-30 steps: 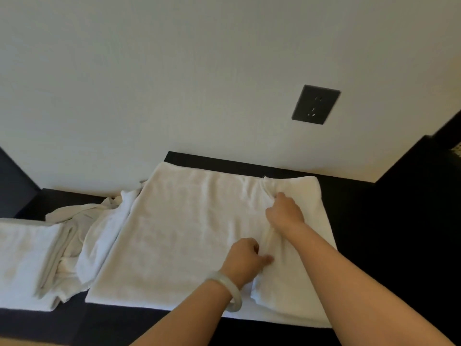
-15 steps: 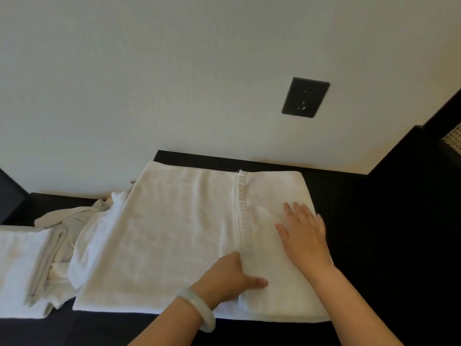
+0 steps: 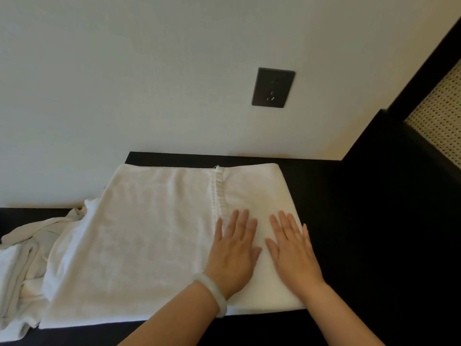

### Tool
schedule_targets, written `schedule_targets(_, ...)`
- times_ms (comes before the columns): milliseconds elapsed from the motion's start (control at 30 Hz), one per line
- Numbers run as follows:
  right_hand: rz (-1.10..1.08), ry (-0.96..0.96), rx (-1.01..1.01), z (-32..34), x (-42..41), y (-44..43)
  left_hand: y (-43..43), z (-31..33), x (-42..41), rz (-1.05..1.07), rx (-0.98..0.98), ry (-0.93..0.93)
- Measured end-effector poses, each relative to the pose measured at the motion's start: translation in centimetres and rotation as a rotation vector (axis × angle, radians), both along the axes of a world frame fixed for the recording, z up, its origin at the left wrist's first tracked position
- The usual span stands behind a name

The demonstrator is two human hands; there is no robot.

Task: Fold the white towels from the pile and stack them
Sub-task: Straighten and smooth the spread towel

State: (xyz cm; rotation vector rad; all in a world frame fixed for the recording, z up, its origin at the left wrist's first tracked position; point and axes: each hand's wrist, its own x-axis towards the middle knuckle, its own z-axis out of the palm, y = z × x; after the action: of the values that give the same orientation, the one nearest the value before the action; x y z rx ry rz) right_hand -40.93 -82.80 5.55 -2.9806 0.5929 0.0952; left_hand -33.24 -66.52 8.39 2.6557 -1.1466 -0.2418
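Big white terry-cloth towel [image 3: 149, 245] lies flat on the black tabletop [image 3: 349, 221], w/ its far edge close to the plain white wall [image 3: 124, 83]. The towel's right part is folded over on top. The flap's puckered stitched hem [image 3: 219, 193] runs front-to-back, approx. mid-towel.

Both hands lie on that folded flap, palms down, fingers straight & slightly spread, gripping nothing. Left hand [image 3: 234, 250] presses just right of the hem, w/ the little finger at the hem's near end. Right hand [image 3: 291, 248] lies beside it, near the towel's right edge. The 2 hands are close but not touching. A pale translucent bangle [image 3: 212, 293] sits on the left wrist.

At left, a crumpled pile of white towels [image 3: 27, 258] lies on the same top, touching the flat towel's left edge. 1 dark grey rectangular wall socket [image 3: 273, 87] sits on the wall above the towel. A perforated cane-like panel [image 3: 441, 116] in a black frame shows at far right.
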Motion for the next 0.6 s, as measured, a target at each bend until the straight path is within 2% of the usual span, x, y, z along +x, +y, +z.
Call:
schedule_targets(133, -0.036, -0.022, 0.08, -0.9, -2.9, -1.3, 0.2, -2.3, 0.7, 0.001, 0.058, -0.021)
schedule_targets(233, -0.088, 0.032, 0.09, -0.8, -3.8, -1.7, -0.3, -2.5, 1.8, 0.059, 0.046, -0.061)
schedule_targets(333, -0.051, -0.088, -0.013, 0.9, -0.5, -2.0, -1.6, -2.1, 4.5, 0.122, 0.028, -0.092)
schedule_targets(433, 0.104, -0.211, -0.012, 3.3, 5.8, -2.1, -2.6, -2.0, 6.9, 0.179, 0.014, -0.045)
schedule_targets(533, 0.328, -0.055, -0.028, 3.1, 10.6, -3.2, -2.5, -2.9, 7.5, 0.2, 0.002, -0.058)
schedule_targets(600, 0.26, 0.102, -0.031, 2.4, 11.9, -5.8, -2.3, -3.3, 7.4, 0.187, -0.003, -0.075)
